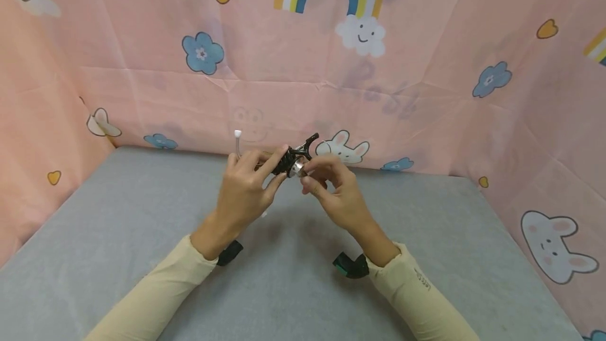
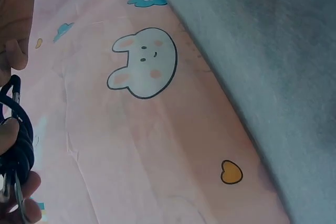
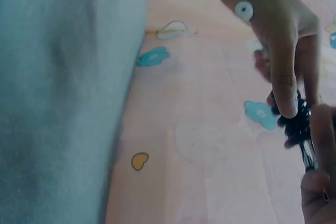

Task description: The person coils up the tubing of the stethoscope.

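Observation:
My left hand [image 1: 243, 186] pinches a black coiled cord [image 1: 284, 162] between thumb and fingers, above the table. A black forked or looped end [image 1: 310, 143] sticks out from it to the upper right. Beside the coil, my right hand [image 1: 338, 193] pinches a shiny silver metal piece [image 1: 298, 166] with thumb and fingertips. The right wrist view shows the tight coils [image 3: 296, 124] and the silver part [image 3: 308, 156] between both hands. A thin stem with a white tip [image 1: 238, 134] rises behind my left fingers. Fingers hide part of the coil.
A grey cloth-covered table [image 1: 293, 288] lies below the hands. Pink printed fabric [image 1: 156, 20] hangs behind it and along both sides. Dark wrist devices [image 1: 351, 266] sit under the cream sleeves [image 1: 156, 293].

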Demonstrator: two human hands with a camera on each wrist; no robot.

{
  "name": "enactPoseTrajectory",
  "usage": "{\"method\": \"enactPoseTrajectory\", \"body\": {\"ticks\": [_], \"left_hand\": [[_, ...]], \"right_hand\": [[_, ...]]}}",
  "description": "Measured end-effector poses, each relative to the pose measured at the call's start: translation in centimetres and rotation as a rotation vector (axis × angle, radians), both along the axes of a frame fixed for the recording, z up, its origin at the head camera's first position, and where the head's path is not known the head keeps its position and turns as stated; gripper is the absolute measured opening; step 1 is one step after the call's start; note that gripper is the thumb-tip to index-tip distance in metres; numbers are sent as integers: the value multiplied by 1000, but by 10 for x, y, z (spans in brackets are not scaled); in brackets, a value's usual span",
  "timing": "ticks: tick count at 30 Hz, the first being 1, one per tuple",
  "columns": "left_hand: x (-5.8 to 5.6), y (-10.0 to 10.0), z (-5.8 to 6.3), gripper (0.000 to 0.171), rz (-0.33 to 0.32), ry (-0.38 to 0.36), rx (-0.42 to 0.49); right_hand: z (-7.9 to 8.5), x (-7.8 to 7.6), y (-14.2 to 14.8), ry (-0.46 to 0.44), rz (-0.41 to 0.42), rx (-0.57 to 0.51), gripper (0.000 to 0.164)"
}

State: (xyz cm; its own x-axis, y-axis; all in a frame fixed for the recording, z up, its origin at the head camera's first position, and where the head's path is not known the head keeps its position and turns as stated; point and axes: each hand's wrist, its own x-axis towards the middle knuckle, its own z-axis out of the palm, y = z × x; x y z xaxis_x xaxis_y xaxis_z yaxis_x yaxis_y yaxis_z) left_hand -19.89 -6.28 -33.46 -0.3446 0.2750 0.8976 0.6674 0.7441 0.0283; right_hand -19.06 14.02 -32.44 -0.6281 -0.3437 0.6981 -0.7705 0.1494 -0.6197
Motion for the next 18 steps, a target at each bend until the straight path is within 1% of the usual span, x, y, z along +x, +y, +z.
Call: {"method": "enactPoseTrajectory", "body": {"ticks": [2,4,9,11,13,18], "left_hand": [[0,0,0,50,-31,-34,-17],[0,1,-1,51,-42,-56,-22],[2,1,0,49,-11,-44,36],[3,1,1,46,-1,-35,67],[3,0,2,43,3,-26,90],[2,1,2,39,-1,17,131]], "right_hand": [[2,1,0,-25,-11,-57,22],[3,2,-1,-52,-51,-95,23],[4,5,-3,-61,-192,-131,24],[4,5,-3,-49,-251,-141,23],[5,6,-3,-33,-294,-149,22],[4,7,-2,27,-319,-158,15]]}}
